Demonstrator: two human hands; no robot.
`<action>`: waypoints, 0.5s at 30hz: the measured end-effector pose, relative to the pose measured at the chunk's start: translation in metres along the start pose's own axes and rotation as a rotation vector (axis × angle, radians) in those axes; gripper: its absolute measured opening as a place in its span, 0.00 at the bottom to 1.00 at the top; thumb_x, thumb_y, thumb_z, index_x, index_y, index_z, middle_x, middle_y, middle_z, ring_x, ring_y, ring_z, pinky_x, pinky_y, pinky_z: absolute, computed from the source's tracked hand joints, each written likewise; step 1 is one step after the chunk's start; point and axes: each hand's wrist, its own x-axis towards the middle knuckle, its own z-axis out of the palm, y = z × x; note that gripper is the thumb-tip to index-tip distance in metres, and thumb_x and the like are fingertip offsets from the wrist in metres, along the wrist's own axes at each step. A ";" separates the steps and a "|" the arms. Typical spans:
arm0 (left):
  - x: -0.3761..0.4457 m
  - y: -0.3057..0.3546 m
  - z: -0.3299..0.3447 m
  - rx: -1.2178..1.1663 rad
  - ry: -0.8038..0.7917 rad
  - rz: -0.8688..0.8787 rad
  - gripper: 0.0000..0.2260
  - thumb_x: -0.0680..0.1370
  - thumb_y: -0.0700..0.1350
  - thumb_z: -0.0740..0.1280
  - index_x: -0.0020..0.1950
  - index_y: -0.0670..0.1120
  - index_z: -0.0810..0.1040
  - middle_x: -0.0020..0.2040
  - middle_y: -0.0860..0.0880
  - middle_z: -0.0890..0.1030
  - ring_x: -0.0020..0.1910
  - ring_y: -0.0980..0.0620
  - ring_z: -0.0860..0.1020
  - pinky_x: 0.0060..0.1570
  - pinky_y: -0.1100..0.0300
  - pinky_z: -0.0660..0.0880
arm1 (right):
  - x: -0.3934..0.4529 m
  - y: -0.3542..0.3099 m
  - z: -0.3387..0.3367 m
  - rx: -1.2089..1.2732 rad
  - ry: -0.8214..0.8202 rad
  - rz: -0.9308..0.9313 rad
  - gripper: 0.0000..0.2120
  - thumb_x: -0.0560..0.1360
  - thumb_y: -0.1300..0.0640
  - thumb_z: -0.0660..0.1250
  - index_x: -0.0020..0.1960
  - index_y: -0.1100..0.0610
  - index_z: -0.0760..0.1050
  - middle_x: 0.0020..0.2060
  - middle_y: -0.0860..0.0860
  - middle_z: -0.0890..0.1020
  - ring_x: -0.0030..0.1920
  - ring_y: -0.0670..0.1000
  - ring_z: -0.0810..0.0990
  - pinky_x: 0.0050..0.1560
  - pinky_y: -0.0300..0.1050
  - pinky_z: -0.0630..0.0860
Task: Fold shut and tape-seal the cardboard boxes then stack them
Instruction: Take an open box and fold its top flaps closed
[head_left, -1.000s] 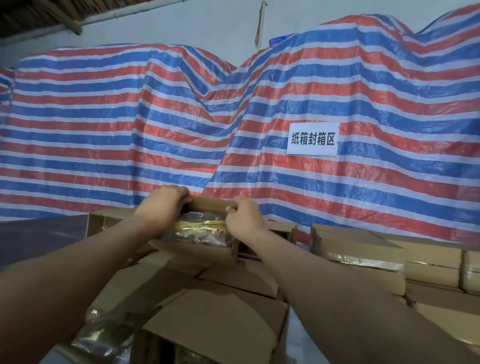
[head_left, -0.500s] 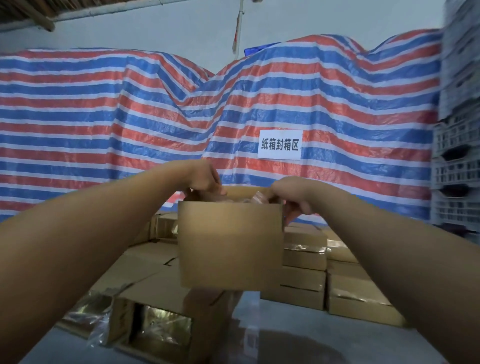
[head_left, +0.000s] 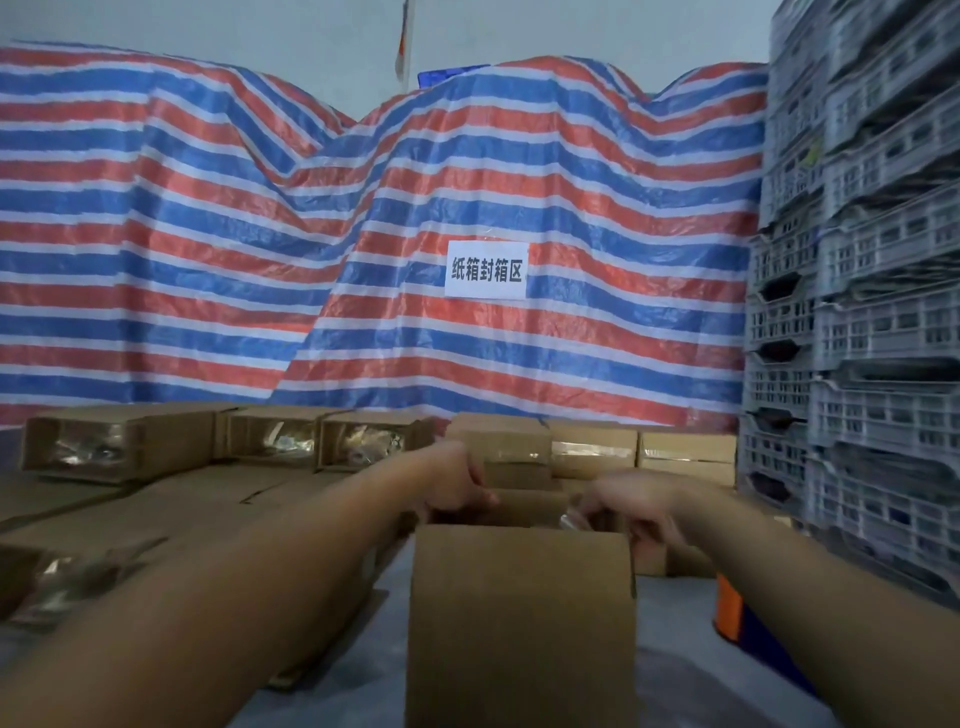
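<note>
Box (head_left: 522, 618) upright btwn both hands' fingers (head_left: 480, 498), top edge.

Plain brown cardboard box (head_left: 522, 618), upright, top open, foreground centre, sealed boxes (head_left: 592, 449) stacked behind

Three open-ended boxes (head_left: 124, 449), one held box (head_left: 522, 618), two hands (head_left: 457, 486).
</note>
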 end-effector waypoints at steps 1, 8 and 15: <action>0.003 0.002 0.009 -0.025 0.009 0.008 0.08 0.79 0.53 0.67 0.51 0.50 0.83 0.50 0.49 0.82 0.50 0.51 0.80 0.54 0.54 0.77 | -0.002 0.011 0.003 0.045 0.015 -0.001 0.09 0.79 0.55 0.65 0.53 0.60 0.78 0.32 0.53 0.84 0.30 0.51 0.82 0.31 0.43 0.78; 0.002 0.005 0.005 -0.014 0.110 0.099 0.08 0.79 0.54 0.67 0.52 0.52 0.81 0.47 0.54 0.81 0.48 0.56 0.79 0.50 0.59 0.77 | -0.015 0.016 0.009 0.122 0.048 -0.055 0.09 0.81 0.55 0.63 0.50 0.60 0.78 0.32 0.54 0.81 0.33 0.52 0.81 0.37 0.47 0.81; -0.027 0.056 -0.008 0.030 0.031 0.395 0.19 0.81 0.63 0.56 0.49 0.57 0.84 0.42 0.58 0.82 0.44 0.61 0.80 0.52 0.58 0.76 | -0.010 0.015 0.011 0.081 0.060 -0.058 0.13 0.82 0.53 0.59 0.53 0.61 0.78 0.34 0.55 0.81 0.34 0.54 0.81 0.43 0.51 0.79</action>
